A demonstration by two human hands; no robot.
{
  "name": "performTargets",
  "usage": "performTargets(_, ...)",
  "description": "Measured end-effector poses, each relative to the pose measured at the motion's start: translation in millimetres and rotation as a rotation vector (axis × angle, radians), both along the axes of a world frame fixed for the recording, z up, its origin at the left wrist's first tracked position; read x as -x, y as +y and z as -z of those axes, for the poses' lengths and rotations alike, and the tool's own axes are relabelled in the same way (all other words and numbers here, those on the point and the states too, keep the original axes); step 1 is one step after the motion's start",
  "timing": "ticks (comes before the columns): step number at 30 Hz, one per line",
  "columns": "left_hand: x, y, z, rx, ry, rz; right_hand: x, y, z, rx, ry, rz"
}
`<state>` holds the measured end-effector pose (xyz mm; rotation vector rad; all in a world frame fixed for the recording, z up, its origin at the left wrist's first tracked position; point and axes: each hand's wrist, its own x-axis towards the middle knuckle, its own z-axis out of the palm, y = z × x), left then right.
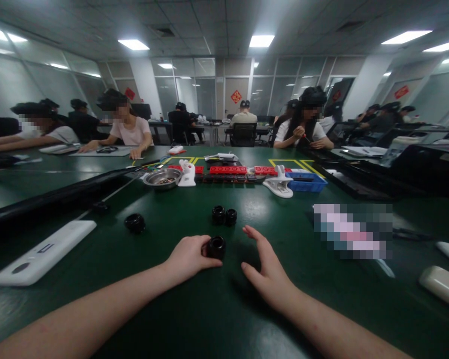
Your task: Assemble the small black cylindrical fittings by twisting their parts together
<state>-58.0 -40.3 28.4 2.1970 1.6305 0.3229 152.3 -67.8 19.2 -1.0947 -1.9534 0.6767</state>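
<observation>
two bare hands are reaching in over the tabletop, apart from each other. the left hand (195,252) is clamping a glossy black hollow cylinder (217,249) from its left side, the opening facing up; whether its base is touching the table, i cannot tell. a strip of green is running between it and the right hand (266,271), whose thumb and fingers are spreading wide apart. more bare green is stretching from the right forearm toward the right side.

a long black panel (60,193) is slanting across the far left, and a long white casing (47,254) is lying nearer, beside the left forearm. a separate black cylinder (134,223) is sitting left of the held one. a metal bowl (162,178) and a white clip (187,175) are standing farther back. directly beyond the held piece, a larger black cylinder (218,215) and a smaller black cylinder (231,216) are standing side by side. red segmented strips (228,170) are lining up behind them, then a second white clip (279,185) and a blue plastic tray (310,182). a pixelated item (349,233) is lying right of the right hand, and a cream casing (444,286) is jutting in at the right edge.

the green tabletop (172,319) is reflecting ceiling lights (262,41); co-workers are sitting across the room.
</observation>
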Motion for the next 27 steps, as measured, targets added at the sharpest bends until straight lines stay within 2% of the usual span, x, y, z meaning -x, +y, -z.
performTargets(2, 15, 6, 0.5, 0.036, 0.047, -0.134, 0, 0, -0.5, 0.003, -0.012, 0.005)
performTargets(6, 54, 18, 3.5, 0.044, 0.02, -0.305, 1, -2, 0.9, 0.018, -0.041, -0.005)
performTargets(9, 80, 23, 5.7, 0.037, 0.011, -0.403, 2, -3, 2.1, 0.017, -0.045, -0.009)
performTargets(12, 96, 25, 6.9, 0.008, 0.017, -0.471, 2, -2, 3.1, 0.009, -0.05, -0.008)
performTargets(20, 101, 26, 5.9, -0.061, 0.055, -0.511, 4, 0, 4.6, 0.035, -0.054, -0.008)
performTargets(23, 99, 19, 3.5, -0.07, 0.033, -0.528, 4, 0, 4.7, 0.052, -0.062, -0.007)
performTargets(25, 94, 8, 0.9, -0.146, 0.062, -0.548, 4, 0, 5.4, 0.054, -0.059, -0.011)
performTargets(27, 84, -4, -1.9, -0.304, 0.118, -0.514, 4, 0, 6.3, 0.05, -0.05, -0.016)
